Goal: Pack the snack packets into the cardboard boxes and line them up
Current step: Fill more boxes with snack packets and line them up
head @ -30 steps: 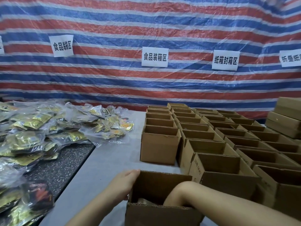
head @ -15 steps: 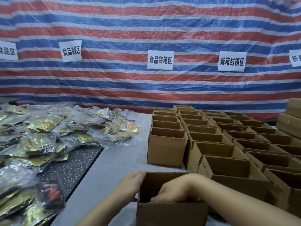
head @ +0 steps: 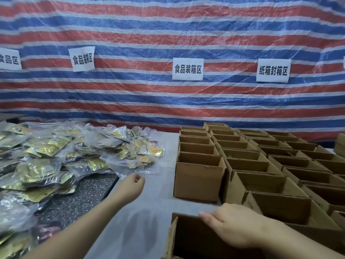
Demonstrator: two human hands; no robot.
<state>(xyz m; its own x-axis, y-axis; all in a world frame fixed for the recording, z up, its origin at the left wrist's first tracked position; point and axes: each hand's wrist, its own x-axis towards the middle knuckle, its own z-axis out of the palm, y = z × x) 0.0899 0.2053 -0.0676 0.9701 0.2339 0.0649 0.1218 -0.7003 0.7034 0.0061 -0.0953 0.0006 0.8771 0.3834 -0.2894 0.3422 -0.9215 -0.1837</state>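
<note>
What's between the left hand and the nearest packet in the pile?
Head view: the left hand holds nothing; only a short strip of bare grey table separates it from the nearest clear-wrapped packet.

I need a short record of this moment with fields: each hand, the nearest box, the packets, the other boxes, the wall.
left hand: loosely curled, holding nothing, stretched toward the packets
right hand: fingers rest on the far rim of the nearest box
nearest cardboard box: open, contents not visible
snack packets: clear bags piled at left
open cardboard boxes: rows at right
paper signs: on the striped tarpaulin
</note>
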